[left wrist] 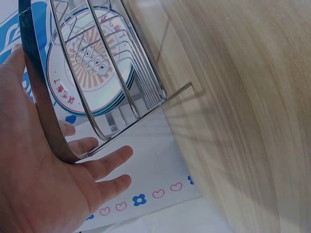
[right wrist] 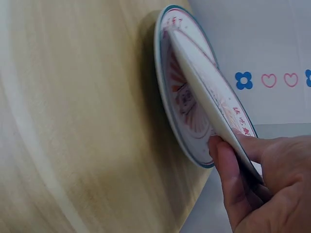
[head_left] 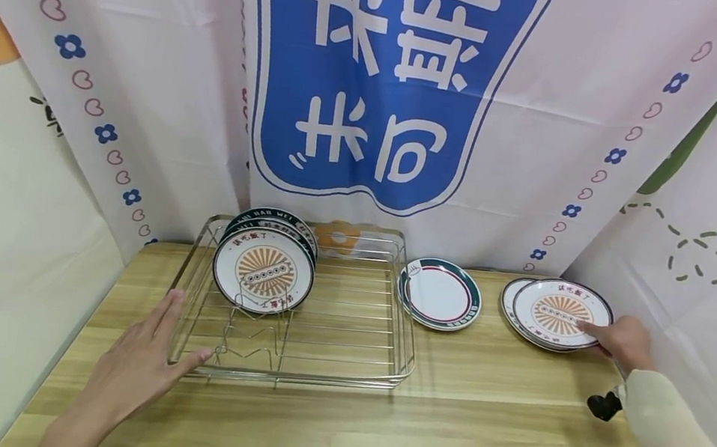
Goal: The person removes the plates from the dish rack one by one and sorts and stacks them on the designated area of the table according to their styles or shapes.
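Observation:
My right hand pinches the right edge of a white plate with an orange sunburst print, thumb on top and fingers underneath. In the right wrist view this plate is tilted, its near edge lifted off a similar plate below. On the left, my left hand rests against the left front corner of a metal wire dish rack, its fingers extended. Several plates stand upright in the rack's left part; a sunburst plate is foremost.
Between the rack and the right-hand plates lies a stack of green-rimmed plates, close to the rack's right side. All stand on a wooden table. Printed cloth hangs behind the table and along its sides.

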A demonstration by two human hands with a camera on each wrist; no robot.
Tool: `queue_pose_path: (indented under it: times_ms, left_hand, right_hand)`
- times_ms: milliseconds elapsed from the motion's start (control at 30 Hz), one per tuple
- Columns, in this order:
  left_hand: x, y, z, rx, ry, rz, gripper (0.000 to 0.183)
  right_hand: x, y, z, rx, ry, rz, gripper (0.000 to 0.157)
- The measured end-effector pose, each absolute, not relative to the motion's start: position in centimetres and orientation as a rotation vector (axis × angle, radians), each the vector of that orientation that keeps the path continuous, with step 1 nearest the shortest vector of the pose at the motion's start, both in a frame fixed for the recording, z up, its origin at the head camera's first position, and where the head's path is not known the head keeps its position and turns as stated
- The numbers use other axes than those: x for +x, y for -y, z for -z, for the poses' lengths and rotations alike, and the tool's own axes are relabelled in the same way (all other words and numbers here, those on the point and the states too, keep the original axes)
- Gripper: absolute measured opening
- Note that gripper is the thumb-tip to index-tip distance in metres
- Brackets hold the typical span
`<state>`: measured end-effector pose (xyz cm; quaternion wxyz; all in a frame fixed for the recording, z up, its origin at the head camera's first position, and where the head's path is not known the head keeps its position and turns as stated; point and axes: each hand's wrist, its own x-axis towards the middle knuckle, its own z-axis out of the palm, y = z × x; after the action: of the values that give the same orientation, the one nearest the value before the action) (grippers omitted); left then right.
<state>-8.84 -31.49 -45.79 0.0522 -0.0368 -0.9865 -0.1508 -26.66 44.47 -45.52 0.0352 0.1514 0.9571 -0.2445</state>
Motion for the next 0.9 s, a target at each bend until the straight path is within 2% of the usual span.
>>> queue_pose_path:
  times_ms: [900]
  left_hand:
    - [-8.9, 31.4, 45.7, -0.1, 3.005, 0.467, 0.108]
  right_hand:
    - [-26.3, -42.5, 47.7, 0.354, -2.779, 0.596, 0.063]
